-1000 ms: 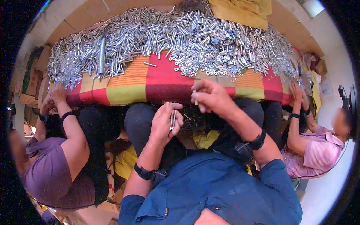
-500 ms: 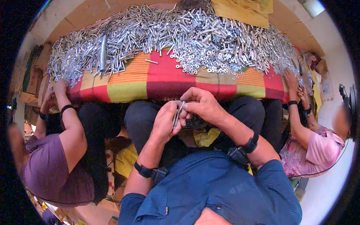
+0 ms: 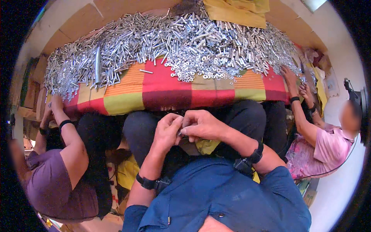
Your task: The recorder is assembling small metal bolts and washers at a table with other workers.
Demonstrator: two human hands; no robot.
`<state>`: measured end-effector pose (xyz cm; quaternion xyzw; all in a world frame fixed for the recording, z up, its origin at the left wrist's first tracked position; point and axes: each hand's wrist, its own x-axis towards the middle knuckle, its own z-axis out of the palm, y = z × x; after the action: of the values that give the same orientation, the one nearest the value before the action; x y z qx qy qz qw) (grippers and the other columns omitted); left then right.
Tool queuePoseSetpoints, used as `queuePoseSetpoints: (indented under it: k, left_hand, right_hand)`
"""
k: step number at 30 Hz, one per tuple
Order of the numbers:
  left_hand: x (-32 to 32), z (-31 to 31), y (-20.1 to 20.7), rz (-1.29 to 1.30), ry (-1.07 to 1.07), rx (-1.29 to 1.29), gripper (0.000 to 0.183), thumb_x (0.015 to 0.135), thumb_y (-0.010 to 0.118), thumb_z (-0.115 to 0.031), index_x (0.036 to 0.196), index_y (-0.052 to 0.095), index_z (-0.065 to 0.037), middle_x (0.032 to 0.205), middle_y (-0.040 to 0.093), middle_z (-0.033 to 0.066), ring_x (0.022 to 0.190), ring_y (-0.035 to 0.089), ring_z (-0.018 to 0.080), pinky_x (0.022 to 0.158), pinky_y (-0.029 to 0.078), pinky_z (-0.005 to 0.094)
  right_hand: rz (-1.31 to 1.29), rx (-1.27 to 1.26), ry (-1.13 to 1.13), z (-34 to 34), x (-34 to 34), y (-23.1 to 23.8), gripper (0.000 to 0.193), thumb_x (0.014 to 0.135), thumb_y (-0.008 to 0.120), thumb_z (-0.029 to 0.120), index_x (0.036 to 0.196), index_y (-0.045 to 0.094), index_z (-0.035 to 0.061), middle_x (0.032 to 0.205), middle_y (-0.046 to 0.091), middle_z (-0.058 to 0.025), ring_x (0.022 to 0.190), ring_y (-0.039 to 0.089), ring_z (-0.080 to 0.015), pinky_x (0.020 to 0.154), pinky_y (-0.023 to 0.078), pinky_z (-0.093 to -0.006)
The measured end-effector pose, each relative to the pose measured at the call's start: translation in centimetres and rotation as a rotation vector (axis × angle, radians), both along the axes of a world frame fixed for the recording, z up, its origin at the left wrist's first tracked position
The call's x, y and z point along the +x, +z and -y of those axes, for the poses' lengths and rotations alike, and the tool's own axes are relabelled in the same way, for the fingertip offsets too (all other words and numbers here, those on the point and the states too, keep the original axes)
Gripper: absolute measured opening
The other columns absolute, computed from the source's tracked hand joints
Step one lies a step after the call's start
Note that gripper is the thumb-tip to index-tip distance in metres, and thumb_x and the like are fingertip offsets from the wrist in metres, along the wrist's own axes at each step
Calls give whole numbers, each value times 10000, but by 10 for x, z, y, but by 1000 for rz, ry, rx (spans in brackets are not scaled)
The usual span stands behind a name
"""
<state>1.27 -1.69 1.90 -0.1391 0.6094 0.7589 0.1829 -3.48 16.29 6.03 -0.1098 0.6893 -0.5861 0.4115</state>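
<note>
Above my lap, my left hand (image 3: 167, 130) and my right hand (image 3: 203, 124) meet with their fingertips touching. Both are closed around small metal parts, of which only a glint of a metal piece (image 3: 180, 134) shows between the fingers. My fingers hide most of its shape. Beyond my hands, a heap of slim metal pins (image 3: 150, 44) covers the far part of a checked blanket (image 3: 162, 82). Loose washers (image 3: 189, 67) spread along the near side of the heap, and one single pin (image 3: 146, 71) lies apart on a red square.
A wider metal tube (image 3: 97, 67) stands out on the heap's left. Yellow cloth (image 3: 235, 13) lies at the back. Co-workers sit close on both sides, one hand (image 3: 57, 102) at the left end and another hand (image 3: 289, 77) at the right end of the pile.
My hands have come closer together and my right fingers have curled lower over the metal pieces, which showed plainly before and are now mostly covered. The view has shifted slightly.
</note>
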Motion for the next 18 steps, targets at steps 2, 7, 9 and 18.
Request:
queuePoseSetpoints:
  k: [2, 7, 9, 18]
  left_hand:
    - [0, -1, -2, -6, 0, -38, 226, 1015, 569, -219, 1021, 604, 4, 699, 600, 56, 451, 505, 103, 393, 370, 247]
    - [-1, 3, -3, -8, 107, 177, 194, 1025, 542, -183, 1071, 592, -2, 697, 608, 67, 440, 520, 119, 402, 386, 245]
    - [-1, 2, 1, 25, 115, 203, 226, 1041, 517, -227, 1025, 596, -17, 674, 608, 67, 421, 501, 118, 376, 351, 237]
    - [3, 2, -2, -43, -113, 220, 399, 1062, 477, -387, 890, 585, -43, 658, 597, 62, 392, 443, 103, 358, 313, 237]
  right_hand:
    - [22, -24, -25, -2, 1, -3, 172, 888, 717, 125, 952, 609, 7, 806, 656, -64, 659, 655, -124, 574, 535, -272]
    - [238, -297, -271, -22, -5, -16, 159, 847, 701, 72, 959, 618, -6, 767, 664, -90, 620, 652, -165, 581, 548, -305]
    - [293, -386, -335, -30, -10, -19, 166, 852, 705, 73, 969, 617, -5, 769, 662, -91, 623, 652, -163, 585, 549, -303]
    - [-28, -209, -240, -13, -7, -5, 168, 866, 701, 70, 977, 609, -17, 799, 667, -98, 676, 665, -169, 615, 546, -306]
